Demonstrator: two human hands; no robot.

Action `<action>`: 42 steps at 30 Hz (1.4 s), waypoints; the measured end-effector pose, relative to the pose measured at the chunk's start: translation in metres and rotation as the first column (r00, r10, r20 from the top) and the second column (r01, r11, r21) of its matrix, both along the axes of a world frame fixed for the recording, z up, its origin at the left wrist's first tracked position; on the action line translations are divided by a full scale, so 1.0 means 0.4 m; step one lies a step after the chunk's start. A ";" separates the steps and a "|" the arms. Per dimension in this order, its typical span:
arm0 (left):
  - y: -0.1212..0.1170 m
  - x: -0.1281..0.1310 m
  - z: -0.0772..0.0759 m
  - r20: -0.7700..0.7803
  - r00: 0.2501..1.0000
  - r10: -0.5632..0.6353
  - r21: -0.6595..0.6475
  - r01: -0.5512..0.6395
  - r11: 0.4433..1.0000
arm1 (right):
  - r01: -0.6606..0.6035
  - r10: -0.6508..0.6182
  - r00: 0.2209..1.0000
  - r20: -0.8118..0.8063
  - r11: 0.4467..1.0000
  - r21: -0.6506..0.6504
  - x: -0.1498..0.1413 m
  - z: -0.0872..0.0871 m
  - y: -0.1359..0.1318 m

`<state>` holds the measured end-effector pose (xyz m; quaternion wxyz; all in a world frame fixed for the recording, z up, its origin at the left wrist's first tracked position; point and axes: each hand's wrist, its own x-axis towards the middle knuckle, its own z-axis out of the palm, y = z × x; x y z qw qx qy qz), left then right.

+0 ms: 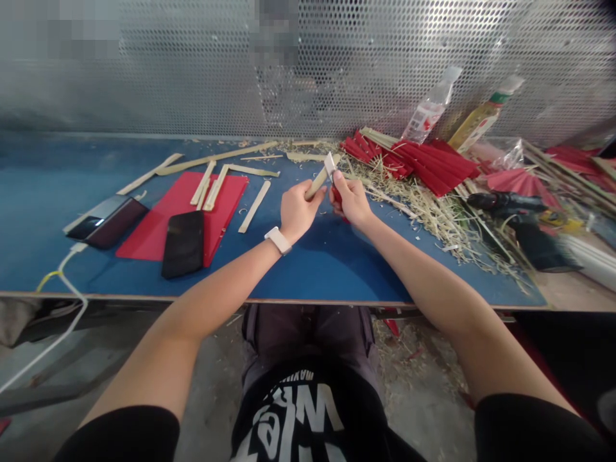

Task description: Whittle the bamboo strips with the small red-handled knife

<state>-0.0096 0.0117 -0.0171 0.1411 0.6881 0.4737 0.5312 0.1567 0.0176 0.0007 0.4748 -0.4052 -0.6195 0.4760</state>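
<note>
My left hand [299, 208] is closed around a pale bamboo strip [316, 185], which points up and away to the right. In my right hand [352, 200] is a knife [330, 164] with a red handle and a short, light blade. That blade lies against or very near the strip's far end; I cannot tell exactly where it touches. Both hands are above the blue tabletop [298, 273]. To the left of my left hand lies a loose bamboo strip [255, 206], and a heap of bamboo shavings [433, 215] spreads to the right of my right hand.
A red sheet [154, 228] carries several bamboo pieces and a black phone [183, 244]. Red folded fans [433, 163], a clear bottle [428, 112], a yellow bottle [481, 119] and a power drill [534, 224] are at right. A perforated metal panel [192, 70] stands behind.
</note>
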 end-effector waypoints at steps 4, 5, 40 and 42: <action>0.001 0.002 -0.007 0.049 0.998 -0.038 -0.009 0.038 0.999 | 0.074 -0.073 0.997 -0.024 0.997 0.024 -0.010 -0.003 -0.003; 0.000 0.002 -0.007 0.064 0.996 -0.056 -0.006 0.056 0.998 | 0.102 -0.100 0.995 -0.029 0.994 0.036 -0.009 -0.003 -0.002; 0.014 -0.010 -0.019 -0.056 0.923 -0.380 -0.100 0.374 0.922 | -0.256 0.216 0.891 0.399 0.965 0.049 0.098 0.076 0.011; 0.016 -0.011 -0.024 -0.061 0.923 -0.379 -0.097 0.372 0.923 | -0.253 0.210 0.891 0.403 0.966 0.056 0.097 0.073 0.014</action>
